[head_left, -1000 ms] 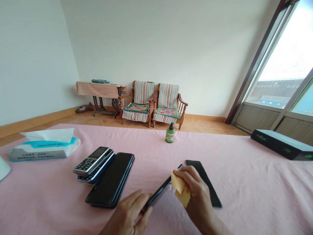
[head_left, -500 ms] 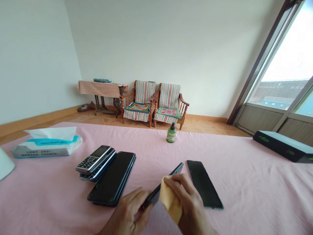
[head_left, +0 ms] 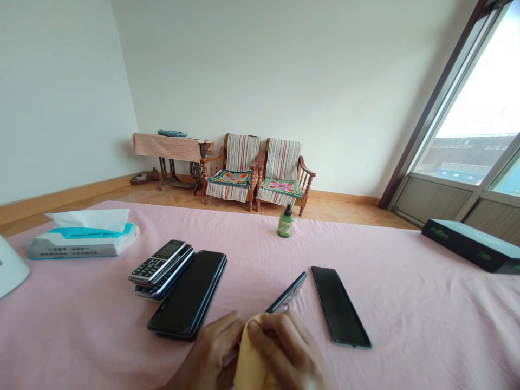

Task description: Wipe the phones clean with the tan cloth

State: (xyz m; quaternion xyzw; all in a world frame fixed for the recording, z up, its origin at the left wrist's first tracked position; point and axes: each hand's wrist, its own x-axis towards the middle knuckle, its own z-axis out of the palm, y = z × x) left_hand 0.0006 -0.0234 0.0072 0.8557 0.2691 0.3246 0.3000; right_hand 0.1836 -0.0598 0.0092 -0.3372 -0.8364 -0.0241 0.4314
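Observation:
A dark smartphone [head_left: 287, 292] is tilted on edge between my hands, its far end sticking out past them. My left hand [head_left: 215, 346] grips its near end, which is mostly hidden. Pressed against the phone is a yellow cloth [head_left: 251, 357], pinched in my right hand [head_left: 290, 346]. To the right, another black smartphone [head_left: 340, 306] lies flat on the pink cloth cover [head_left: 406, 303]. On the left lie stacked smartphones [head_left: 189, 295], and beside them a stack of keypad phones [head_left: 160, 265] leans against them.
A green spray bottle [head_left: 285, 223] stands near the far edge. At the left is a tissue pack [head_left: 81, 241] with a white object [head_left: 10, 268] at the frame's edge. A black box [head_left: 467, 244] sits far right. Two wooden chairs [head_left: 239, 179] stand beyond.
My right hand and the yellow cloth have slid along the phone toward my left hand, down and to the left. The view has shifted slightly.

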